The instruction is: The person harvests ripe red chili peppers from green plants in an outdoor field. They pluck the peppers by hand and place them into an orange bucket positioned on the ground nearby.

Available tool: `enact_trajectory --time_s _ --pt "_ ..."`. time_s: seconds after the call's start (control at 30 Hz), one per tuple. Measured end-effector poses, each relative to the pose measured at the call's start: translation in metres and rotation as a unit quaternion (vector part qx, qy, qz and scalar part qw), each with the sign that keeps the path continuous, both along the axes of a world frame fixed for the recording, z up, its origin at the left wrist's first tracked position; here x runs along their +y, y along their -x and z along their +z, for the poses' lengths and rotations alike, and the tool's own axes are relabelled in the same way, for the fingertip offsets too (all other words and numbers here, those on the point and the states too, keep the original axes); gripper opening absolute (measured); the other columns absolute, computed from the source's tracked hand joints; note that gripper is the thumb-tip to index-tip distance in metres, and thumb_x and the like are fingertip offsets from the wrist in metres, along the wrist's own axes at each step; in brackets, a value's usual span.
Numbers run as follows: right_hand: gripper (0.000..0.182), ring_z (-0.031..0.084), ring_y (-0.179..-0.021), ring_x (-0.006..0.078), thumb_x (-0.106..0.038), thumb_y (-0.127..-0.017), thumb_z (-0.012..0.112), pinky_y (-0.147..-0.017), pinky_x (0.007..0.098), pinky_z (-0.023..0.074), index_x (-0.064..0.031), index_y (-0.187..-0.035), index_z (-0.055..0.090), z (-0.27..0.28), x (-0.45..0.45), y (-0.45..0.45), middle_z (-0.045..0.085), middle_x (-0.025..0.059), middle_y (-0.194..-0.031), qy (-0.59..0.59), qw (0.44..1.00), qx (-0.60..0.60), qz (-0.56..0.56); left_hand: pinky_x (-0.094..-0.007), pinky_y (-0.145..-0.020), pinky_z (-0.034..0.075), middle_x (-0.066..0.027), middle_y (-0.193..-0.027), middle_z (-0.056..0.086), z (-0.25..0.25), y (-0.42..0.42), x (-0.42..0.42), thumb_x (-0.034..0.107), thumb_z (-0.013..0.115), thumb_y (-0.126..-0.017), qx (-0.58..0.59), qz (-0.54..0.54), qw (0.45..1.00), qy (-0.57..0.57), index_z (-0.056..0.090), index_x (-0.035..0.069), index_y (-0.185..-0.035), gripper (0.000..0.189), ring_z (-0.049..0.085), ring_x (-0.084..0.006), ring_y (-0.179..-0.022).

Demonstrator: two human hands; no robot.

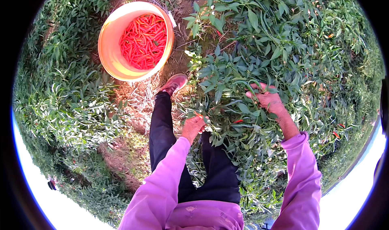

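My left hand (194, 127) is closed around a red chili pepper (199, 114), whose tip shows above the fingers, beside the edge of a chili plant. Among the leaves to the right, my right hand (266, 98) reaches into the foliage, its thumb and fingers around green stems or green chilies (249, 88); which of these it grips I cannot tell. Between the hands, a red chili (238, 121) hangs low in the chili plant (243, 108). An orange-rimmed bucket (106, 52) stands at the upper left, holding many red chilies (144, 41).
Dense chili plants (70, 108) line the left side, and more fill the right, with scattered red chilies (336, 135). A strip of bare soil and straw (136, 102) runs between the rows. My shoe (175, 83) stands just below the bucket.
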State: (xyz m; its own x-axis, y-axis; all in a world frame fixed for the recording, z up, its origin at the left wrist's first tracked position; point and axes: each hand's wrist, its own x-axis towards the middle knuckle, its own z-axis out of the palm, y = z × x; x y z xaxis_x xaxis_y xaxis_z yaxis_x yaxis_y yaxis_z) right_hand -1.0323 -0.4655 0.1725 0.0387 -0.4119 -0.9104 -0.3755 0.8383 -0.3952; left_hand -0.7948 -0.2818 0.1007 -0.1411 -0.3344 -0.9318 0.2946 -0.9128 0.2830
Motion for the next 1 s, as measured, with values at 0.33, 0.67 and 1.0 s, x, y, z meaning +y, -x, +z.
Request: enact_trajectory --time_s 0.33,0.67,1.0 --pt "0.034 0.051 -0.055 0.0051 -0.017 -0.076 0.075 -0.048 0.022 0.0371 -0.0112 -0.107 0.062 0.006 -0.008 -0.001 0.061 -0.0046 -0.07 0.037 0.998 0.01 0.048 -0.0244 -0.061 0.045 -0.0028 -0.077 0.061 0.024 -0.003 0.02 0.025 0.058 -0.091 0.093 0.098 0.99 -0.034 0.061 0.004 -0.084 0.022 0.057 -0.0101 -0.066" --pt "0.029 0.063 -0.081 0.0224 0.002 -0.077 0.059 -0.066 0.0294 0.0513 -0.0016 -0.105 0.061 0.109 0.017 -0.044 0.063 0.0113 -0.094 0.548 0.767 0.068 0.327 -0.0277 -0.062 0.048 -0.0071 -0.083 0.063 0.024 0.011 0.016 0.016 0.059 -0.09 0.171 0.3 0.937 -0.056 0.06 0.003 -0.088 0.013 0.058 -0.0149 -0.07" --pt "0.016 0.063 -0.065 0.0331 -0.019 -0.081 0.054 -0.059 0.0426 0.0521 -0.0142 -0.093 0.063 0.049 0.131 -0.006 0.064 0.0129 -0.077 0.114 0.88 0.171 0.427 -0.0271 -0.059 0.044 -0.0051 -0.079 0.06 0.04 0.003 0.025 0.016 0.06 -0.089 0.17 0.263 0.947 -0.066 0.058 0.002 -0.087 0.014 0.055 -0.0131 -0.065"
